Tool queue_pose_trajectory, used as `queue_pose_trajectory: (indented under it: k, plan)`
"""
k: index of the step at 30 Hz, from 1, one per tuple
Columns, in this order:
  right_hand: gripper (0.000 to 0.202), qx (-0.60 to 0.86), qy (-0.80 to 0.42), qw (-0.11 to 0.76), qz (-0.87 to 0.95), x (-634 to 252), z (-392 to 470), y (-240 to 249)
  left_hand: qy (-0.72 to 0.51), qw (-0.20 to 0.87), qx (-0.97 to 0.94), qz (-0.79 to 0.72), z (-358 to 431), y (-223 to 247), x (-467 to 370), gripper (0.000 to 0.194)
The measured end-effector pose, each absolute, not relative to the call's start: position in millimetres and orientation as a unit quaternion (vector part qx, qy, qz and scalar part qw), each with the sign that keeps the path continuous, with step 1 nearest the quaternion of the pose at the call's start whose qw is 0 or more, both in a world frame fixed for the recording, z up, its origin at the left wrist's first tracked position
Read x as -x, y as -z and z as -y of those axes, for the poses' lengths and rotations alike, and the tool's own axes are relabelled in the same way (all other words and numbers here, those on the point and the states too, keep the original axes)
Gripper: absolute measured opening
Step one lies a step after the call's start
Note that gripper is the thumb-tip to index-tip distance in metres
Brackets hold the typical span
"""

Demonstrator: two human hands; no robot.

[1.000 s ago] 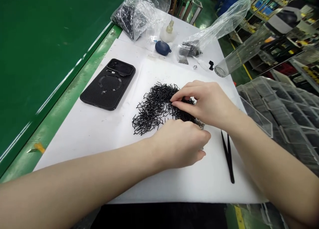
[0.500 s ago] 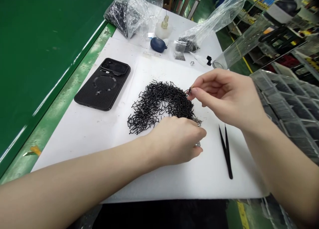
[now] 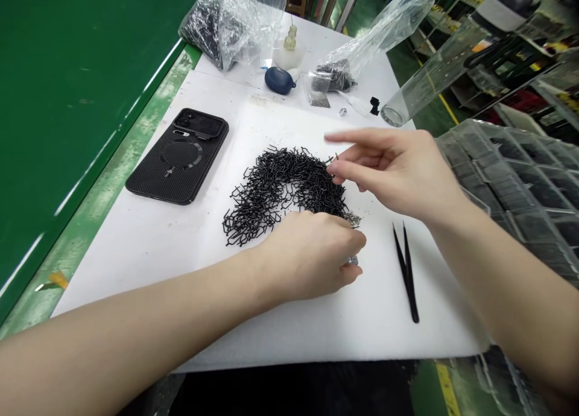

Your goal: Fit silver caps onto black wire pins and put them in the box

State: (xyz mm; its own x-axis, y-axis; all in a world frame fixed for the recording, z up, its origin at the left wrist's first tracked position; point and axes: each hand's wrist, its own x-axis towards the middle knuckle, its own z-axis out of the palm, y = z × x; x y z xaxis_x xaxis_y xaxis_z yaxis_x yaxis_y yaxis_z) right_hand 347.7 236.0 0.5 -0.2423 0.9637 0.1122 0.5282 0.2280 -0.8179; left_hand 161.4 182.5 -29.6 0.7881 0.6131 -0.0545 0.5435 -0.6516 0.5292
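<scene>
On the white board (image 3: pixel 362 325) lies a curved heap of small bent black wire pieces (image 3: pixel 244 202). My left hand (image 3: pixel 312 256) is closed at the near right side of the heap. A small clear, shiny piece (image 3: pixel 353 260) shows between its thumb and fingers; the rest of it is hidden. Over the heap's right end, my right hand (image 3: pixel 389 169) has its index finger stretched out, apart from the thumb. Tiny dark wire ends show by the thumb tip. Small silvery bits (image 3: pixel 353 219) lie beside the left hand. Black tweezers (image 3: pixel 408 277) rest to the right.
A black phone (image 3: pixel 178 157) lies on the left. Farther back are plastic bags of dark pieces (image 3: pixel 212 33) (image 3: pixel 335 75), a dark blue case (image 3: pixel 279 80) and a pale bottle (image 3: pixel 289 51). A clear tube-shaped bottle (image 3: pixel 425 84) leans at the back right, near clear compartment boxes (image 3: pixel 520 169).
My right index finger has lifted away from the thumb, parting the earlier pinch on a small black piece. My left hand keeps its grip. The whole view has shifted slightly.
</scene>
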Motion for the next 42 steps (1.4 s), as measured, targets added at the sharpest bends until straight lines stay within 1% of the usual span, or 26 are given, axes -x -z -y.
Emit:
queue_pose_trajectory:
  k: [1, 2, 3, 7, 12, 15, 20, 24, 28, 32, 36, 38, 40, 42]
  plan:
    - [0.048, 0.524, -0.339, 0.313, 0.715, -348.4, -236.6, -0.8, -0.063, 0.270, -0.906, -0.320, -182.6, 29.0, -161.2, 0.011]
    - [0.054, 0.526, -0.344, 0.299, 0.718, -349.0, -237.4, -1.4, -0.060, 0.270, -0.906, -0.321, -182.6, 28.5, -161.0, 0.011]
    - [0.053, 0.528, -0.349, 0.283, 0.720, -349.2, -238.3, -2.6, -0.058, 0.272, -0.905, -0.322, -182.7, 28.0, -160.9, 0.011]
    - [0.018, 0.541, -0.365, 0.241, 0.718, -347.8, -241.8, -10.6, -0.051, 0.279, -0.904, -0.320, -182.5, 26.8, -161.0, 0.013]
    - [0.006, 0.548, -0.385, 0.243, 0.702, -344.9, -244.4, -14.4, -0.053, 0.278, -0.904, -0.322, -182.8, 27.8, -162.0, 0.011]
    - [0.017, 0.544, -0.400, 0.248, 0.695, -343.4, -245.7, -12.6, -0.056, 0.279, -0.904, -0.321, -183.5, 28.8, -162.6, 0.013]
    - [0.020, 0.523, -0.383, 0.274, 0.710, -341.6, -247.8, -11.9, -0.066, 0.277, -0.902, -0.323, -183.5, 30.0, -161.6, 0.012]
    - [0.033, 0.505, -0.406, 0.276, 0.710, -341.2, -250.6, -10.8, -0.072, 0.276, -0.903, -0.320, -182.7, 30.8, -161.1, 0.014]
    - [0.029, 0.504, -0.418, 0.279, 0.702, -340.7, -252.5, -7.0, -0.065, 0.275, -0.903, -0.323, -183.3, 30.9, -162.2, 0.014]
    - [0.019, 0.503, -0.417, 0.266, 0.708, -339.1, -252.1, -6.0, -0.059, 0.274, -0.903, -0.324, -184.3, 30.2, -162.5, 0.014]
    - [0.043, 0.513, -0.410, 0.265, 0.706, -336.7, -253.0, -7.6, -0.064, 0.273, -0.903, -0.325, -183.8, 30.6, -161.6, 0.014]
    - [0.048, 0.513, -0.404, 0.267, 0.709, -335.8, -253.8, -8.4, -0.070, 0.273, -0.903, -0.324, -183.3, 31.3, -161.2, 0.014]
    - [0.039, 0.515, -0.398, 0.257, 0.714, -335.2, -254.2, -9.2, -0.076, 0.273, -0.903, -0.322, -182.9, 32.2, -160.8, 0.014]
    - [0.022, 0.522, -0.393, 0.242, 0.717, -335.0, -254.0, -10.1, -0.081, 0.273, -0.903, -0.321, -182.6, 33.1, -160.6, 0.014]
